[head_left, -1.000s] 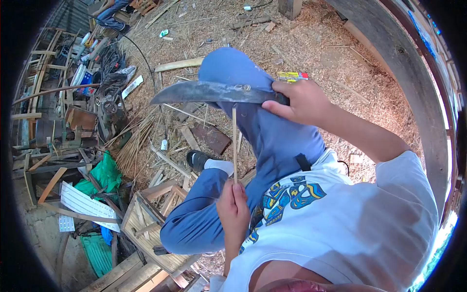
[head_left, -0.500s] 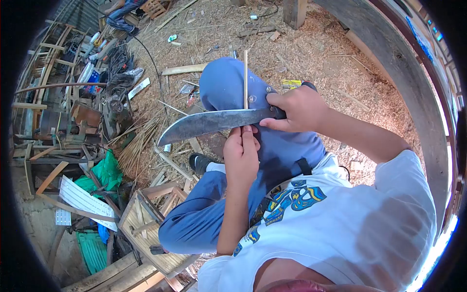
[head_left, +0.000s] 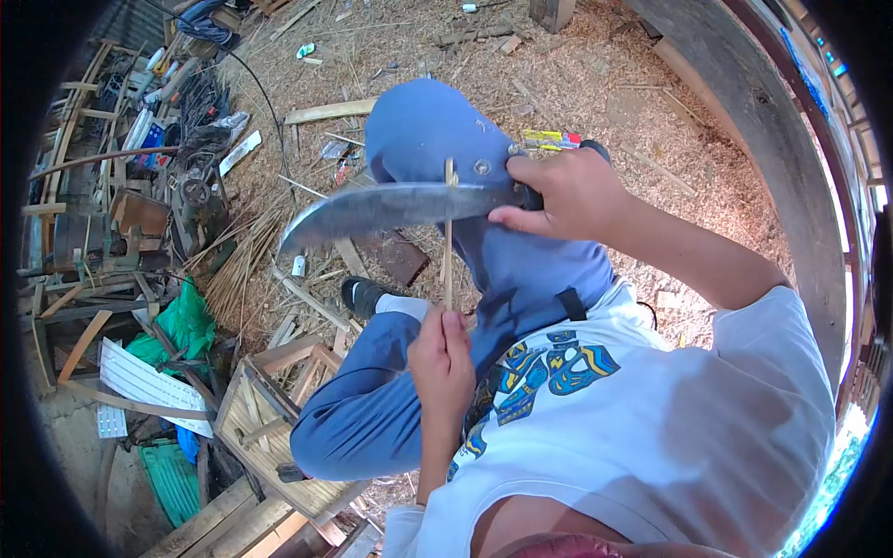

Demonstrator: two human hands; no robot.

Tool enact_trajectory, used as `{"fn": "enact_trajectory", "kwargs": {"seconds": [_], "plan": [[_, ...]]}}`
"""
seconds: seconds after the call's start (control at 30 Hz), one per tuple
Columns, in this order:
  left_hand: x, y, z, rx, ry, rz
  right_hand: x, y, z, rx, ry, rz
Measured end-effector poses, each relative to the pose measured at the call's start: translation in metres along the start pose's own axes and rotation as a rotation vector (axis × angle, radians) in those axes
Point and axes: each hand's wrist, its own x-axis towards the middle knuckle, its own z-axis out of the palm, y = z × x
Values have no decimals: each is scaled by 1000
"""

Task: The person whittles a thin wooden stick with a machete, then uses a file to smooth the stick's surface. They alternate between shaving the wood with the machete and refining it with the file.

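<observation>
One knife (head_left: 381, 212) is in the right hand (head_left: 569, 195) and one stick (head_left: 448, 270) in the left hand (head_left: 442, 358), two hands in all. Beyond the knife grip lies one packet (head_left: 551, 139); left of the stick grip are one shoe (head_left: 363, 296) and floor sticks (head_left: 244, 270), too many to count.

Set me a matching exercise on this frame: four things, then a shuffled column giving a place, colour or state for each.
Column one:
1. Curved knife
2. Thin wooden stick
3. Trousers
4. Shoe

Column two:
A. Blue, worn on the legs
B. Handle gripped in the right hand
C. Black, worn with a white sock
D. One end in the left hand

Pairs: 1-B, 2-D, 3-A, 4-C.
</observation>
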Motion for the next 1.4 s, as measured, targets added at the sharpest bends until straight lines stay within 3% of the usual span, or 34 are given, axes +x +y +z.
{"fn": "enact_trajectory", "kwargs": {"seconds": [0.1, 0.17, 0.23, 0.37, 0.47, 0.57, 0.67, 0.77, 0.87, 0.97, 1.07, 1.2, 1.3, 1.4], "plan": [[-29, -14, -15, -20, 15, -62, 2, 6, 3, 68, 43, 170], [-41, -15, -17, -185, 43, -168, -3, 10, 7, 117, 108, 119], [-26, -4, -16, -132, 39, -139, -7, 15, 19, 131, 199, 54], [29, 17, 2, -320, -35, -49, -9, 9, 10, 153, 103, -31], [58, 32, 14, -251, -124, -40, -4, 3, 2, 85, 22, -74], [71, 29, 27, -90, -10, 171, 1, -1, -4, 35, -26, -41], [71, 21, 27, 42, 13, 200, 1, 0, -6, -27, -25, -43], [66, 27, 25, -195, -97, 113, 1, 1, -8, -29, -47, -44], [60, 16, 24, -250, -149, 44, 0, 5, -8, -16, -29, -49], [45, 13, 18, -218, -147, -10, -3, 6, -6, -88, -33, -80], [17, 3, 2, -69, -171, -81, -2, 10, -2, 24, 35, 37], [-24, -13, -17, -82, -116, -103, -4, 20, 5, 88, 68, 166], [-19, -13, -15, -245, -45, -159, -10, 29, 20, 177, 190, 139], [20, 1, -3, -301, -69, -134, -14, 23, 17, 167, 170, 58]]}}
